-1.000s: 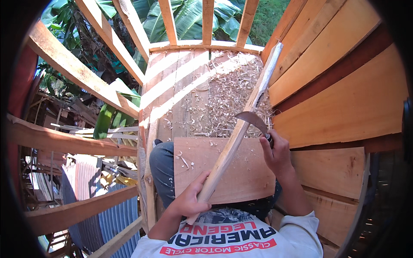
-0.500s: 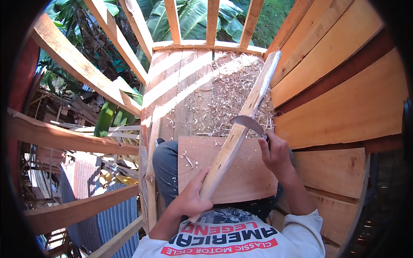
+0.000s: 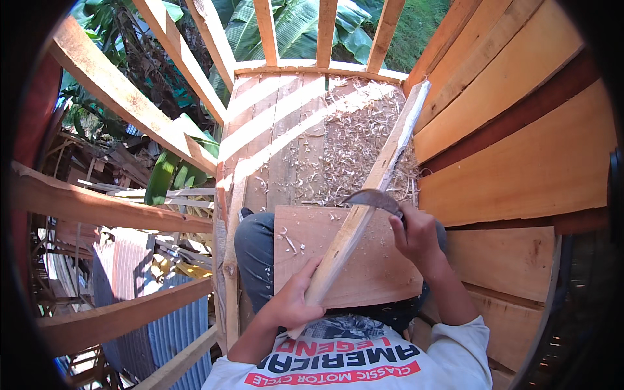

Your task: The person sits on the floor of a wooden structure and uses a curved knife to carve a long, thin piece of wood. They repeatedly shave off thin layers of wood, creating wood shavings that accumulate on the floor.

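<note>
Mostly head view, only one camera: the person sits on a raised plank floor [image 3: 279, 136] with a flat board [image 3: 370, 260] across the lap. Left hand [image 3: 292, 302] wraps the near end of a long wooden strip [image 3: 370, 195], fingers closed round it, thumb on top. The strip runs from 6 o'clock up toward 1 o'clock, its far end leaning at the plank wall [image 3: 513, 123]. Right hand [image 3: 416, 237] is clenched on the handle of a curved blade [image 3: 370, 198], which lies across the strip about midway, touching it.

Progress, as a judgement: a thick heap of wood shavings [image 3: 354, 140] lies on the floor at 12 o'clock, and a few curls sit on the board, so plenty of wood is off already. The strip's near half looks pale and fresh, so the lower stretch seems worked. The upper stretch past the blade looks rougher, though I cannot tell how much is left.

Edges and room: the wall stands close at 3 o'clock, just beside the right elbow, little swing there. At 9 o'clock the floor ends at an open frame of rails [image 3: 123, 104] with a drop to sheet roofing [image 3: 175, 325] below. Ahead at 12 o'clock the floor is open up to the end rail, with banana leaves [image 3: 292, 32] beyond
</note>
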A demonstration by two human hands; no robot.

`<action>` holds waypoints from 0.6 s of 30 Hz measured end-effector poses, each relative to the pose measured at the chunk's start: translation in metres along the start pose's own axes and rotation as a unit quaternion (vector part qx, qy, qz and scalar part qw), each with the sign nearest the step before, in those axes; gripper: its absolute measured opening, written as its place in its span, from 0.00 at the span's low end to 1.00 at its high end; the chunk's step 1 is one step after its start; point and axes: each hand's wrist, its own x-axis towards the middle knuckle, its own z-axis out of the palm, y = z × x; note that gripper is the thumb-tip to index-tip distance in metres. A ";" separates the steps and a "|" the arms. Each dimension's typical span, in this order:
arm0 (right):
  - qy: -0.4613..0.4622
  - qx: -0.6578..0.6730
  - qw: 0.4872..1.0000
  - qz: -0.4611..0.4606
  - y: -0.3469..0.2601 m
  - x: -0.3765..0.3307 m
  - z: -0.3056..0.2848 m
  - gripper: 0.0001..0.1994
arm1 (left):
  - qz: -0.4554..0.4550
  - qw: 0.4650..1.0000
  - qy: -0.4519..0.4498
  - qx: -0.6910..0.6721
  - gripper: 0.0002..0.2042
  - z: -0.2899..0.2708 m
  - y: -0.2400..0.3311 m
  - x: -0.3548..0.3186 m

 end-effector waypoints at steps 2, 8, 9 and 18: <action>-0.067 -0.011 0.983 -0.168 -0.021 -0.005 -0.005 0.13 | 0.030 0.999 0.011 0.008 0.49 -0.001 -0.009 -0.004; 0.001 0.014 1.000 0.024 0.014 -0.006 -0.003 0.13 | -0.004 0.994 -0.017 -0.106 0.47 -0.001 -0.012 -0.002; -0.032 0.018 0.997 -0.068 0.004 -0.012 -0.002 0.13 | -0.007 0.990 -0.029 -0.141 0.46 -0.002 -0.015 -0.002; 0.071 0.149 0.969 0.185 0.006 -0.029 0.009 0.15 | -0.053 0.849 -0.180 -0.493 0.42 0.009 -0.007 0.005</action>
